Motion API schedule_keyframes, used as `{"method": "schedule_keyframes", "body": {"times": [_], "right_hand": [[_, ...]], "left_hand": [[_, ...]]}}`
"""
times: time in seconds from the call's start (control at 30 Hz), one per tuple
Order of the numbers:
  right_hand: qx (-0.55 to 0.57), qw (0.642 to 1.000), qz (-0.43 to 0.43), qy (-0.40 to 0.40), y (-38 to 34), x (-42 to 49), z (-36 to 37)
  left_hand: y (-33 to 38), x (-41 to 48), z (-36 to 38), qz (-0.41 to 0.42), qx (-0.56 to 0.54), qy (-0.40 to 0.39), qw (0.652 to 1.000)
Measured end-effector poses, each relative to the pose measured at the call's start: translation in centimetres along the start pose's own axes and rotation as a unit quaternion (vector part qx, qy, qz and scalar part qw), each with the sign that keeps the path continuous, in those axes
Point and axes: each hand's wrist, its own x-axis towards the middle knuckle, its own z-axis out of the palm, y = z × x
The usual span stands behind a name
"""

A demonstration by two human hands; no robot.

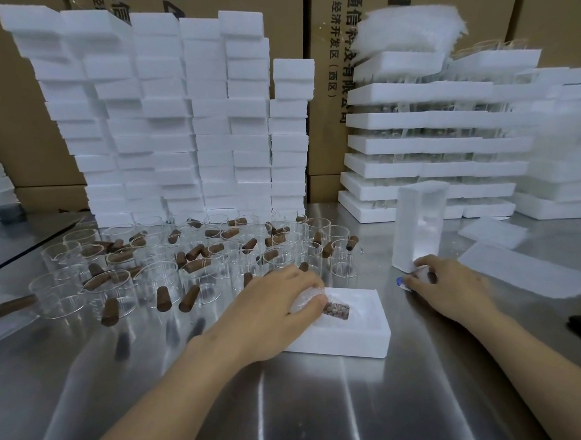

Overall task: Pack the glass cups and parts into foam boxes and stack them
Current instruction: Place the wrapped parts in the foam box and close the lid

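In the head view, an open foam box [352, 336] was seen lying on the steel desk [322, 409]. The left hand [275, 306] was held over its left edge, the grip closed round a bubble-wrapped piece [307, 301]. A brownish part [335, 310] was seated in a compartment of the box. The right hand [449, 290] was placed apart from the box, its grip pinched on a small wrapped piece [422, 273] at the foot of an upright translucent sleeve [421, 228]. Glass cups [159, 280] with brown handles were crowded at the left, and foam stacks [180, 125] were ranged behind them.
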Motion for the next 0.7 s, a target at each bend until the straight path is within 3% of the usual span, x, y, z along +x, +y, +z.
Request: {"method": "schedule_keyframes", "body": {"times": [0.7], "right_hand": [[0.154,0.984,-0.014,0.091,-1.2,-0.5,-0.1]], "left_hand": [[0.5,-0.4,-0.5,-0.015,-0.029,-0.008,0.999]]}}
